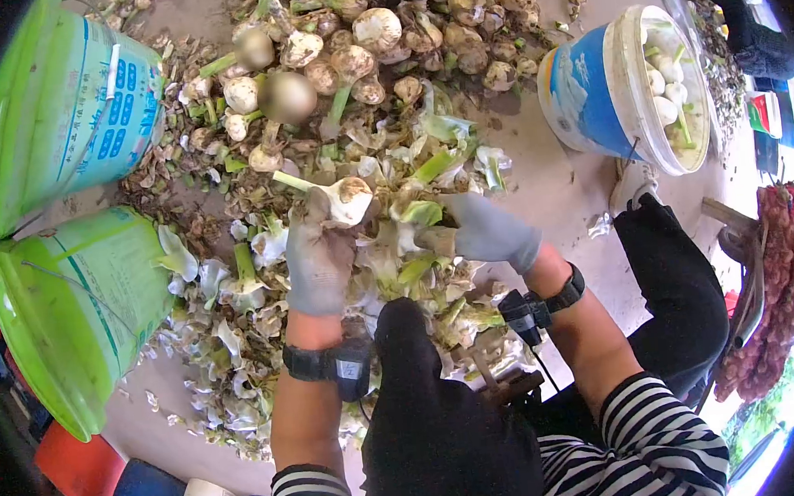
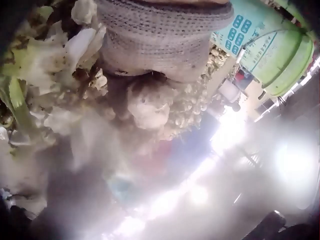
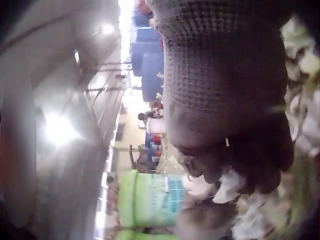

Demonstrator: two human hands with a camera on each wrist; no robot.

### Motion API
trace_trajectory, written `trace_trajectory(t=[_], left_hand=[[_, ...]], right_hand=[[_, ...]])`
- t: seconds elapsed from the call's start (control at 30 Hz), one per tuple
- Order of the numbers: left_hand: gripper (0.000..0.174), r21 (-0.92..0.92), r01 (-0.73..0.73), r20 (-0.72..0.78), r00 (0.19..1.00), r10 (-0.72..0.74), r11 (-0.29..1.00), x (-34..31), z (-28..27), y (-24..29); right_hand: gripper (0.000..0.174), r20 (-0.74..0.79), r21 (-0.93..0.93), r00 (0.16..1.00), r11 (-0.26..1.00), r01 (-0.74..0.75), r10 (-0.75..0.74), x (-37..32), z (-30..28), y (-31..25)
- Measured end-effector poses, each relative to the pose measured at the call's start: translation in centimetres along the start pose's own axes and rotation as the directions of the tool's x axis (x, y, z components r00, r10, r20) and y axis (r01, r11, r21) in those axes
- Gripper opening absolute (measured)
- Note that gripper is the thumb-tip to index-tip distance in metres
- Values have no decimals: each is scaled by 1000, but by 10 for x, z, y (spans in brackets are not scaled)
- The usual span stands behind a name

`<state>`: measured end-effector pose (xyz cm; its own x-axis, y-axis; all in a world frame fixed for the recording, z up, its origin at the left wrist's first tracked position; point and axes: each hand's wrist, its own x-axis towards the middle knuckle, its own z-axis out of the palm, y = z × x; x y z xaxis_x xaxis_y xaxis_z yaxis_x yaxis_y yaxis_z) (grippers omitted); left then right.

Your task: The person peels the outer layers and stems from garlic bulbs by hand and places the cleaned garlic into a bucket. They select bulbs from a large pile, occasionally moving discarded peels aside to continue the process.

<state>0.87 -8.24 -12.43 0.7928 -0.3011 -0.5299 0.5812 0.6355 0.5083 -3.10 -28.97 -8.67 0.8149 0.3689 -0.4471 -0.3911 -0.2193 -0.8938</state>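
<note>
My gloved left hand [image 1: 320, 259] grips a garlic bulb [image 1: 350, 201] whose cut green stem [image 1: 293, 180] sticks out to the upper left. In the left wrist view the pale bulb [image 2: 150, 109] shows just past the glove [image 2: 155, 45]. To the right, apart from the bulb, my gloved right hand [image 1: 491, 229] hangs over the heap of peeled skins. Its fingers [image 3: 257, 172] are curled in the right wrist view, with a white scrap of garlic skin [image 3: 231, 187] pinched at the tips. Loose husks [image 1: 383, 249] lie between the two hands.
A pile of unpeeled garlic [image 1: 375, 30] lies ahead. Two green-rimmed buckets [image 1: 79, 114] lean at the left. At the right, a blue-and-white bucket [image 1: 580, 84] holds peeled bulbs [image 1: 668, 77] with stems. A red net sack [image 1: 769, 293] stands farther right.
</note>
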Motion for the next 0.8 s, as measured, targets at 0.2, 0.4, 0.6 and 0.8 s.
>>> trace_trajectory(t=[0.2,0.4,0.6,0.8], left_hand=[[39,154,-149,35,989,145,977,-7,5,-1],[37,315,-150,62,989,137,937,-11,3,-4],[32,35,-15,125,992,10,999,-16,-3,-4],[38,-165,3,-44,999,-10,986,-4,-23,10]], right_hand=[[36,-300,-666,919,746,-9,-257,10,5,-11],[26,-191,-777,949,629,10,-251,29,5,-16],[39,2,-52,968,967,249,-249,7,-4,-10],[46,-295,711,954,680,180,55,-20,-19,8]])
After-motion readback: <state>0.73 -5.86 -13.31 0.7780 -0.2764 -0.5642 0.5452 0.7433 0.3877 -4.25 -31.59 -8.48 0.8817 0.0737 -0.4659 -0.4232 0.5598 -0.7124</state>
